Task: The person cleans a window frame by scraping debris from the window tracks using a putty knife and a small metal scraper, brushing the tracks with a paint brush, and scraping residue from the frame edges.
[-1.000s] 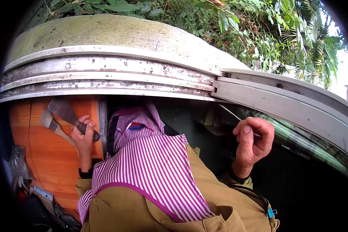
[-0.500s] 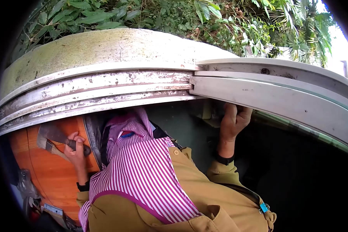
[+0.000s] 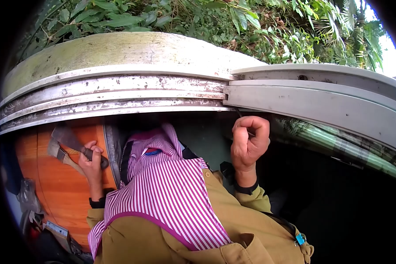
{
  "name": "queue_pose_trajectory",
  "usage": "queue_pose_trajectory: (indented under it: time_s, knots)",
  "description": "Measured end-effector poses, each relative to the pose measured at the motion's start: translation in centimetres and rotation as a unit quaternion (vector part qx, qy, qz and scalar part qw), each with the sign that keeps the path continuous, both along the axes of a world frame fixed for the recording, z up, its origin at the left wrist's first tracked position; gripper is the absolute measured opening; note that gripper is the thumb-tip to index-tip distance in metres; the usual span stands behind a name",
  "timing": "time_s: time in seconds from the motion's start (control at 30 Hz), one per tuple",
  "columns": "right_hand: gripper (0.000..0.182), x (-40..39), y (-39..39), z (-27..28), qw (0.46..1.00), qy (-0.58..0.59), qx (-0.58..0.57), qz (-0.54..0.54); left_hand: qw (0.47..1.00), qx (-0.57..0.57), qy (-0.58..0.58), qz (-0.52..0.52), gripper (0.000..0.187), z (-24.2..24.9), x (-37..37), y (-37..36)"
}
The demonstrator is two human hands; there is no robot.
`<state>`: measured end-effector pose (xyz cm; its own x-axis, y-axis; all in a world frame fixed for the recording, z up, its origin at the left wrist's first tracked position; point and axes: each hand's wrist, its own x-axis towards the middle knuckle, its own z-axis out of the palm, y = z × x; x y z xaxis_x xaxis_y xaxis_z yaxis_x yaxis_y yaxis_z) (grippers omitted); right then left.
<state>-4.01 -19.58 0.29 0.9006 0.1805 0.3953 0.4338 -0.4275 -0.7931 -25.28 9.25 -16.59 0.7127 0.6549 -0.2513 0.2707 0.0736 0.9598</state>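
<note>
While L hand [image 3: 91, 163] clasps 2 flat tools [image 3: 68, 138], R hand [image 3: 250, 144] pinches thin rod [image 3: 238, 112] nr chipped track [image 3: 141, 84]; both grips closed.

And here's the striped apron [image 3: 163, 193], white and magenta with solid magenta edging! Around it, a tan-brown jacket [image 3: 136, 240], a round tan button [image 3: 207, 174] just right of the apron's edge. Black bands next: one [image 3: 97, 203] left of the apron, another [image 3: 246, 189] to its right. Further right, a black cord [image 3: 280, 220] with a bright teal clip [image 3: 300, 239]!
</note>
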Motion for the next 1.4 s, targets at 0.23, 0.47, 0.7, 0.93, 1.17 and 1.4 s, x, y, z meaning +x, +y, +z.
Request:
queue_pose_trajectory:
  time_s: [0.23, 0.47, 0.7, 0.93, 1.17, 1.4]
  knots:
    - [0.009, 1.0, -0.1, 2.6, 0.998, 0.007, -0.027, -0.049, 1.000, -0.003, -0.003, 0.011, 0.024, -0.4, 0.0, -0.1]
    - [0.013, -0.4, 1.9, 0.6, 0.996, 0.032, 0.063, 0.060, 1.000, 0.003, 0.004, 0.002, 0.023, 0.0, 0.3, 0.2]
    - [0.016, -0.5, 2.9, 0.4, 0.985, 0.081, 0.119, 0.091, 1.000, 0.003, -0.004, 0.007, 0.024, -0.3, 0.2, -0.1]
    - [0.012, -0.5, -2.5, 3.9, 0.989, 0.060, 0.132, -0.002, 1.000, 0.007, 0.002, 0.010, 0.024, -0.6, 0.0, 0.1]
    - [0.013, 5.1, -9.3, 2.3, 0.975, 0.056, 0.153, -0.152, 1.000, 0.023, 0.000, -0.006, 0.022, -0.4, 0.2, 0.1]
    - [0.008, 6.0, -9.1, 0.2, 0.978, -0.019, 0.030, -0.205, 1.000, -0.001, -0.019, -0.005, 0.023, -0.9, -0.1, 0.3]
